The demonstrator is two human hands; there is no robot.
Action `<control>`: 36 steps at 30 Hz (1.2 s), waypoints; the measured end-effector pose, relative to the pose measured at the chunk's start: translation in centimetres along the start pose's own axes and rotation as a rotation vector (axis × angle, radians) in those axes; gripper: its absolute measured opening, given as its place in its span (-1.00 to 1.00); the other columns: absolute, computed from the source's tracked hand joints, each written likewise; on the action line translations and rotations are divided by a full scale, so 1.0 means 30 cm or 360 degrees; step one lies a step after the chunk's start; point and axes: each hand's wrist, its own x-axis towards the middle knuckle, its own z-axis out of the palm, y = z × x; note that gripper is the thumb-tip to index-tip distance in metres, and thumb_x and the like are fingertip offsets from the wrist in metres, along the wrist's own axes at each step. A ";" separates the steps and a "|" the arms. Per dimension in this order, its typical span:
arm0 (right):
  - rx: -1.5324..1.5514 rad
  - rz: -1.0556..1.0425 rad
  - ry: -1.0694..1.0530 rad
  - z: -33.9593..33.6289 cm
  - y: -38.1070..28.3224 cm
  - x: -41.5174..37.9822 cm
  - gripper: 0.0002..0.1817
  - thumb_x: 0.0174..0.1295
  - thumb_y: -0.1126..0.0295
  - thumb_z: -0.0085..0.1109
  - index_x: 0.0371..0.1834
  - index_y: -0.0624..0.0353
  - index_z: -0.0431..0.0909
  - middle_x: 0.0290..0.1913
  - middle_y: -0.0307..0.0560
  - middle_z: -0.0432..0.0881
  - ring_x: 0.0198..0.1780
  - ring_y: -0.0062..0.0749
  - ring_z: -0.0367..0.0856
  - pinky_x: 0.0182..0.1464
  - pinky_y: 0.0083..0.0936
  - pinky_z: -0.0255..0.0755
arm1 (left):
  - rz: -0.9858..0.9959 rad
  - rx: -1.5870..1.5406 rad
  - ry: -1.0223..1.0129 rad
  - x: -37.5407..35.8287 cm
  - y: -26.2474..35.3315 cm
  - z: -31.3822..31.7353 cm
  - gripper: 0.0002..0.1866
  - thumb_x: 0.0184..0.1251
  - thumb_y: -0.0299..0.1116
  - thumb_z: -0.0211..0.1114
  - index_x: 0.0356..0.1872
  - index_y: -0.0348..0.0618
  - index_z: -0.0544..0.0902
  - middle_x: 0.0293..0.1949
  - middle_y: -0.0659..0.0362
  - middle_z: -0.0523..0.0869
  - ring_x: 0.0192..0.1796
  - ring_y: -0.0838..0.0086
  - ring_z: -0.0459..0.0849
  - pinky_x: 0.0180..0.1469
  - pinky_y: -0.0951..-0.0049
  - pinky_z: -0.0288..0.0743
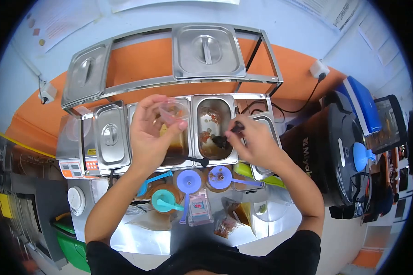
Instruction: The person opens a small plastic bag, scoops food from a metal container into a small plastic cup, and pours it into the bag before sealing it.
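Note:
My left hand (147,133) holds a small clear plastic cup (178,110), tilted above the row of steel pans, with its fingers around the rim. My right hand (257,140) grips the handle of a black ladle (220,141). The ladle's head is down in a steel pan (224,107) that has reddish bits and brown liquid at its bottom. Directly left of it stands another pan with yellowish-brown contents, partly hidden by my left hand. A second black handle (201,161) sticks out over that pan's front edge.
Lidded steel pans (110,133) stand at the left. Lids rest on the metal rack (160,87) behind. In front are purple lidded containers (188,181), a teal one (164,200) and plastic bags (241,215). A large black appliance (314,146) stands right.

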 end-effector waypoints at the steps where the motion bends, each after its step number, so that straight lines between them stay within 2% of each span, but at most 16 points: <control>1: -0.0105 -0.0016 -0.0161 0.018 0.020 -0.004 -0.92 0.26 0.57 0.15 -0.31 0.37 0.47 -0.33 -0.09 0.58 -0.38 -0.42 0.70 -0.34 -0.59 0.60 | -0.0015 0.0020 -0.0023 0.001 -0.012 -0.013 -0.39 0.04 -0.66 0.47 0.13 -0.15 0.39 0.09 0.12 0.58 0.17 0.46 0.52 0.22 0.38 0.42; 5: 0.0189 0.0156 -0.0085 0.066 0.073 -0.026 -0.92 0.28 0.56 0.15 -0.29 0.35 0.46 -0.34 -0.11 0.57 -0.36 -0.41 0.72 -0.32 -0.59 0.62 | -0.0099 -0.0010 -0.0029 -0.003 -0.030 -0.019 -0.39 0.04 -0.65 0.47 0.13 -0.15 0.39 0.10 0.12 0.57 0.18 0.42 0.52 0.26 0.36 0.40; 7: 0.0697 0.0449 0.0053 0.089 0.093 -0.047 -0.93 0.32 0.56 0.10 -0.22 0.31 0.42 -0.31 -0.07 0.55 -0.33 -0.34 0.73 -0.28 -0.54 0.66 | -0.0120 -0.0006 -0.0029 -0.004 -0.040 -0.017 -0.39 0.04 -0.64 0.47 0.13 -0.15 0.39 0.10 0.11 0.57 0.18 0.42 0.52 0.26 0.36 0.41; 8: 0.0699 0.0450 0.0055 0.095 0.103 -0.051 -0.93 0.32 0.56 0.10 -0.22 0.31 0.42 -0.31 -0.07 0.55 -0.33 -0.34 0.73 -0.28 -0.54 0.66 | -0.0129 -0.0001 -0.0019 -0.006 -0.042 -0.017 -0.39 0.04 -0.64 0.47 0.13 -0.16 0.39 0.10 0.11 0.56 0.18 0.42 0.52 0.26 0.36 0.41; 10: 0.1141 0.0697 0.0310 0.100 0.124 -0.055 -0.94 0.35 0.54 0.06 -0.23 0.26 0.39 -0.40 -0.08 0.61 -0.35 -0.36 0.74 -0.33 -0.54 0.64 | -0.0142 -0.0024 -0.0016 -0.010 -0.044 -0.011 -0.39 0.04 -0.64 0.47 0.12 -0.16 0.39 0.10 0.10 0.56 0.18 0.42 0.53 0.26 0.37 0.42; 11: 0.1240 0.0696 0.0438 0.096 0.139 -0.061 -0.94 0.38 0.55 0.03 -0.19 0.27 0.36 -0.38 -0.04 0.60 -0.34 -0.27 0.74 -0.29 -0.49 0.69 | -0.0161 -0.0050 -0.0014 -0.014 -0.044 -0.008 -0.39 0.04 -0.64 0.47 0.12 -0.17 0.39 0.10 0.10 0.56 0.17 0.42 0.53 0.25 0.38 0.43; 14: 0.1452 0.0862 0.0654 0.033 0.128 -0.058 -0.93 0.38 0.55 0.02 -0.17 0.23 0.34 -0.24 0.01 0.54 -0.31 -0.20 0.73 -0.28 -0.40 0.71 | -0.0182 -0.0034 -0.0009 -0.022 -0.036 0.002 -0.40 0.05 -0.64 0.47 0.12 -0.18 0.39 0.09 0.10 0.56 0.16 0.43 0.54 0.23 0.39 0.44; 16: 0.1471 0.0840 0.0709 0.001 0.140 -0.071 -0.91 0.37 0.53 0.05 -0.16 0.19 0.35 -0.24 0.01 0.56 -0.31 -0.20 0.73 -0.29 -0.38 0.70 | -0.0154 -0.0049 -0.0035 -0.032 -0.035 0.011 -0.41 0.05 -0.63 0.48 0.11 -0.17 0.39 0.07 0.11 0.57 0.13 0.45 0.56 0.20 0.40 0.45; 18: 0.1584 0.0872 0.0971 -0.040 0.116 -0.071 -0.91 0.35 0.51 0.07 -0.16 0.17 0.37 -0.24 -0.02 0.57 -0.32 -0.23 0.73 -0.30 -0.36 0.69 | -0.0161 -0.0067 -0.0130 -0.039 -0.039 0.021 -0.42 0.06 -0.63 0.47 0.11 -0.16 0.40 0.05 0.14 0.57 0.09 0.47 0.57 0.15 0.42 0.47; 23: 0.1485 0.0448 0.1091 -0.168 0.001 -0.025 -0.90 0.37 0.48 0.09 -0.20 0.24 0.38 -0.28 -0.01 0.56 -0.32 -0.22 0.72 -0.31 -0.40 0.72 | -0.0198 0.0102 -0.0312 -0.047 -0.033 0.059 -0.43 0.06 -0.59 0.49 0.09 -0.09 0.42 -0.02 0.20 0.58 -0.05 0.57 0.61 -0.13 0.55 0.41; 28: 0.1264 0.0216 0.0975 -0.210 -0.139 0.020 -0.88 0.36 0.51 0.10 -0.16 0.28 0.37 -0.27 -0.01 0.54 -0.32 -0.27 0.72 -0.29 -0.41 0.71 | -0.0136 0.0083 -0.0358 -0.049 -0.036 0.119 -0.38 0.05 -0.58 0.50 0.13 -0.11 0.37 0.00 0.17 0.56 -0.10 0.57 0.61 -0.15 0.56 0.41; 30: 0.1070 -0.0094 0.0572 -0.200 -0.186 0.020 -0.87 0.34 0.53 0.13 -0.16 0.30 0.39 -0.26 -0.03 0.53 -0.29 -0.28 0.72 -0.27 -0.44 0.71 | -0.0105 0.0080 -0.0228 -0.049 -0.038 0.139 -0.33 0.04 -0.58 0.51 0.17 -0.14 0.34 0.04 0.12 0.53 -0.06 0.54 0.60 -0.13 0.54 0.42; 32: 0.0970 -0.0142 0.0502 -0.199 -0.222 0.020 -0.86 0.24 0.60 0.22 -0.19 0.31 0.46 -0.26 0.00 0.58 -0.27 -0.26 0.71 -0.27 -0.47 0.65 | -0.0072 0.0061 -0.0234 -0.048 -0.020 0.149 -0.31 0.03 -0.58 0.51 0.18 -0.14 0.33 0.06 0.10 0.51 -0.03 0.52 0.60 -0.12 0.54 0.42; 34: 0.0012 -0.0762 0.0192 -0.230 -0.266 0.020 -0.84 0.10 0.66 0.27 -0.26 0.32 0.55 -0.27 0.03 0.63 -0.28 -0.22 0.69 -0.26 -0.45 0.59 | -0.0050 0.0045 -0.0235 -0.052 -0.017 0.143 -0.29 0.03 -0.58 0.51 0.20 -0.15 0.32 0.08 0.08 0.50 0.00 0.50 0.59 -0.11 0.53 0.43; 35: -0.0064 -0.0773 0.0142 -0.241 -0.302 0.013 -0.89 0.10 0.72 0.20 -0.35 0.31 0.53 -0.28 0.15 0.64 -0.27 -0.20 0.70 -0.19 -0.43 0.59 | -0.0011 0.0055 -0.0218 -0.050 -0.027 0.137 -0.30 0.03 -0.58 0.51 0.20 -0.15 0.32 0.08 0.08 0.50 0.02 0.49 0.59 -0.08 0.51 0.45; 36: -0.0057 -0.0776 0.0133 -0.244 -0.308 0.009 -0.89 0.10 0.72 0.20 -0.35 0.31 0.53 -0.28 0.15 0.64 -0.27 -0.20 0.70 -0.19 -0.43 0.59 | 0.0024 0.0065 -0.0200 -0.053 -0.028 0.132 -0.31 0.04 -0.59 0.50 0.19 -0.16 0.32 0.08 0.08 0.50 0.04 0.47 0.59 -0.06 0.49 0.48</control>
